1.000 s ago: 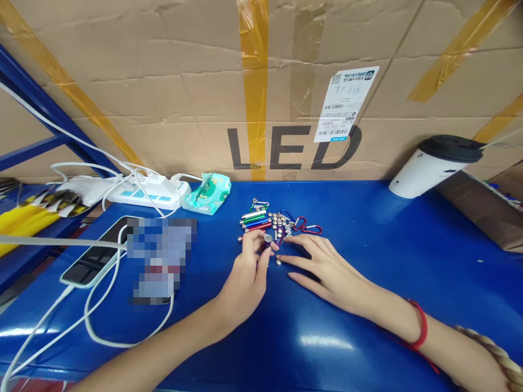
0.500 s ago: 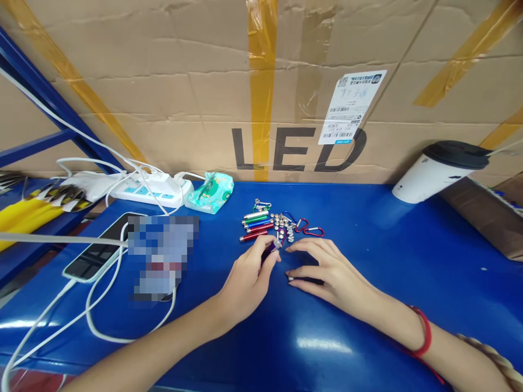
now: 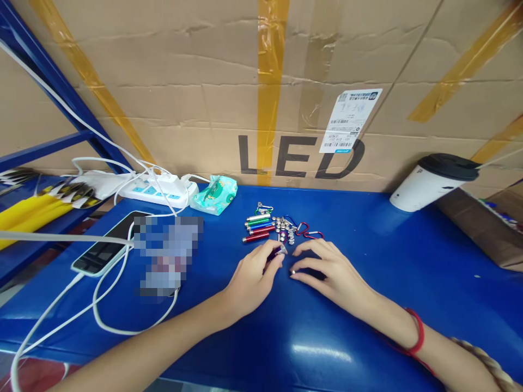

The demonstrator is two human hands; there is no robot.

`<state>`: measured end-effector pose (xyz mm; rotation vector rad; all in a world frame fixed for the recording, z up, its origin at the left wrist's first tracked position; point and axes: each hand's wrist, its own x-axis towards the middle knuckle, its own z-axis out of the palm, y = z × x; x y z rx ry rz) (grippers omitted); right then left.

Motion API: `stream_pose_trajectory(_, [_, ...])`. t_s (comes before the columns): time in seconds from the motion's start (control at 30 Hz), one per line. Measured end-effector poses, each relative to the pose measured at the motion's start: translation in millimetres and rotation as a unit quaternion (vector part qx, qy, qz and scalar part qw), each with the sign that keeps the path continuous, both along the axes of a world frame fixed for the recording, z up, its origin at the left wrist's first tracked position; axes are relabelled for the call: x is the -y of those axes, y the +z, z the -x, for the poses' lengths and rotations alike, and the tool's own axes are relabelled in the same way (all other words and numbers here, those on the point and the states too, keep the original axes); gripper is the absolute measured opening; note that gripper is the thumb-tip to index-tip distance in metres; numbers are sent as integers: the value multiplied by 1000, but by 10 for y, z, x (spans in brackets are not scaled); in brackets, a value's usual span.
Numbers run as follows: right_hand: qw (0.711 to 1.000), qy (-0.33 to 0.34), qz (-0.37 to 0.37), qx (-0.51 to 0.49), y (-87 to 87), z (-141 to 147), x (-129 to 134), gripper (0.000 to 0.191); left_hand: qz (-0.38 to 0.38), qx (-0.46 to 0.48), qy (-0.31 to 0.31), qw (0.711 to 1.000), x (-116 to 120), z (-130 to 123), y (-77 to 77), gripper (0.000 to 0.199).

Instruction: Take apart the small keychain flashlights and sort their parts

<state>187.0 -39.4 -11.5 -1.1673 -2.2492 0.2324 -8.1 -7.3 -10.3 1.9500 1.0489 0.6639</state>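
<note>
My left hand is closed round a small dark purple tube with a silvery end, held between thumb and fingers. Just to its right, my right hand pinches a tiny silver piece between thumb and a finger. Beyond the hands lie several coloured metal tubes, among them a red one at the front. Beside them are several small silver buttons and red carabiners. A green carabiner and a silver one lie behind the tubes.
A phone, white cables and a power strip are on the left of the blue table, with a green packet nearby. A white cup leans at the right, beside a brown box. A large cardboard box stands behind.
My right thumb and finger have drawn closer together on the tiny silver piece. The whole view has shifted slightly. My left hand still holds the purple tube.
</note>
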Motion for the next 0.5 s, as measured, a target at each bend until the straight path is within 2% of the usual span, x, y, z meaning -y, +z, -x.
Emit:
stream_pose_trajectory(0.13, [991, -56, -93, -78, 42, -4, 1, 6, -13, -9, -25, 1000, 21, 2, 12, 17])
stream_pose_trajectory(0.2, [985, -61, -119, -112, 70, 9, 22, 9, -25, -22, -44, 998, 43, 3, 18, 18])
stream_pose_trajectory(0.37, [988, -1, -103, -113, 98, 71, 106, 13, -68, -39, -93, 993, 111, 3, 44, 18])
stream_pose_trajectory(0.5, [989, 9, -90, -116, 94, 88, 128, 14, -72, -45, -97, 992, 131, 5, 62, 17])
